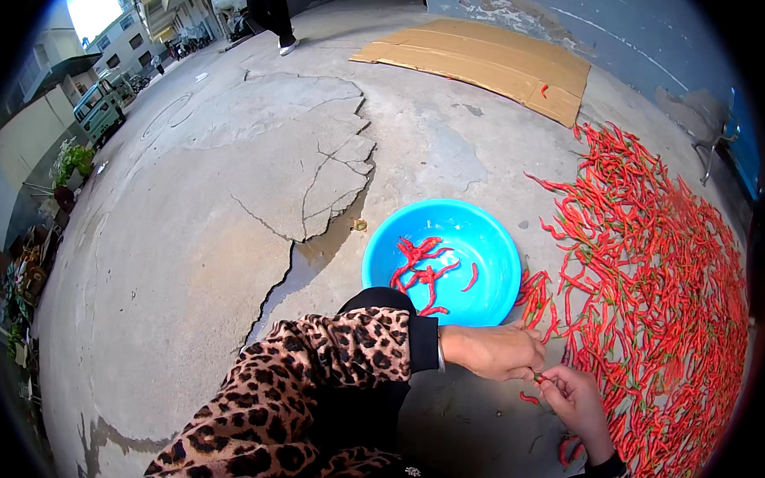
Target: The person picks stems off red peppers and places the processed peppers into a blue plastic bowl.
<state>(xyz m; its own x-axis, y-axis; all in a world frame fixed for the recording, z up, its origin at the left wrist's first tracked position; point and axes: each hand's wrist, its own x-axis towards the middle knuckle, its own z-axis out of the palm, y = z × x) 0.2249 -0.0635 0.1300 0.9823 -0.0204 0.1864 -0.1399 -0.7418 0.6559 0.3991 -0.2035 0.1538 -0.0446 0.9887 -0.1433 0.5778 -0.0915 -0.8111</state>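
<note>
My left hand (pixel 495 350) reaches across to the right, just below a blue plastic basin (pixel 443 209), with several red chili peppers (pixel 427 275) inside. It holds a bunch of red chili peppers (pixel 536 301) that stick out beyond its knuckles. Thumb and fingers meet my right hand (pixel 573 397) at the green stem end of a small red chili pepper (pixel 540 378), pinched in the right fingertips. A loose chili pepper (pixel 529 398) lies on the concrete below the hands.
A wide heap of red chili peppers (pixel 665 299) covers the ground at the right. Flattened cardboard (pixel 477 53) lies near the wall. A jagged crack with water (pixel 312 262) runs left of the basin. A person's leg and shoe (pixel 288 46) show at the top.
</note>
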